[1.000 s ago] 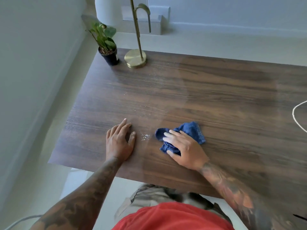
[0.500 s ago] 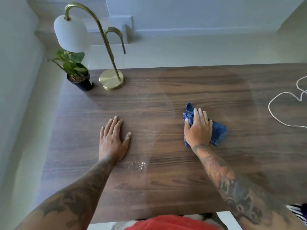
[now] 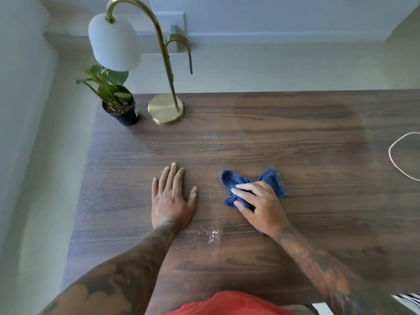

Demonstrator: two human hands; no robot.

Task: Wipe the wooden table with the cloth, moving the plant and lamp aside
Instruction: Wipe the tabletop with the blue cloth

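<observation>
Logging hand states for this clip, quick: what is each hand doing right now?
Left hand: open, flat on the wooden table, holding nothing.
Right hand: fingers curled on the blue cloth, pressing it to the table.

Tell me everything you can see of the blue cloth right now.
The blue cloth is a small, soft-looking fabric rag, crumpled into folds rather than spread flat. It lies on the wooden table, right of centre. The right hand rests on top, fingers curled into its bunched middle. The left hand lies apart from it.
</observation>
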